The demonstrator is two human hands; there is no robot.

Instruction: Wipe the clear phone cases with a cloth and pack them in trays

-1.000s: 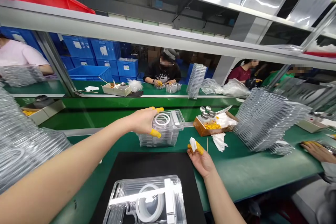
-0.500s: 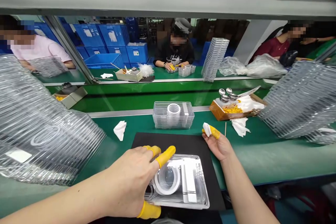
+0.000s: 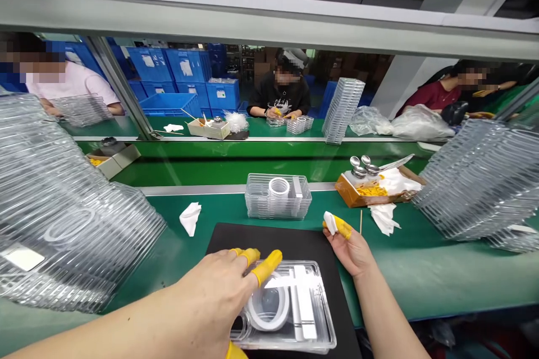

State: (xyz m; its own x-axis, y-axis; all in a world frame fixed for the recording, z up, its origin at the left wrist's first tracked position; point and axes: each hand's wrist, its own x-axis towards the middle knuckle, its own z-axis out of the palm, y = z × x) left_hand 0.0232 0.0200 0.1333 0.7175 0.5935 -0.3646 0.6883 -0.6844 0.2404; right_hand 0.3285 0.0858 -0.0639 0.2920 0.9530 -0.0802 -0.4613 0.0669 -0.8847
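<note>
A clear plastic tray [image 3: 324,320] with a white ring and a white strip in its compartments lies on the black mat [image 3: 236,235]. Across its left end spreads my left hand [image 3: 223,286], yellow finger cots on its fingers. The fingers are at the far rim and the thumb is low at the near side, gripping the tray. To the right of the mat, my right hand [image 3: 349,241] is raised and closed, pinching a folded white wipe [image 3: 330,223] against yellow-covered fingertips. The tray's left end is partly hidden under my left hand.
Stacked clear trays [image 3: 278,202] stand behind the mat. Taller tray stacks lean at left [image 3: 63,207] and right [image 3: 475,179]. A cardboard box [image 3: 349,193] holds yellow finger cots, wipes and metal-topped bottles. Crumpled wipes [image 3: 190,219] lie nearby. Co-workers sit beyond the green divider [image 3: 202,162].
The view has tilted up a little, so the bench sits lower in the picture. Both hands keep nearly the same places relative to the tray and mat.
</note>
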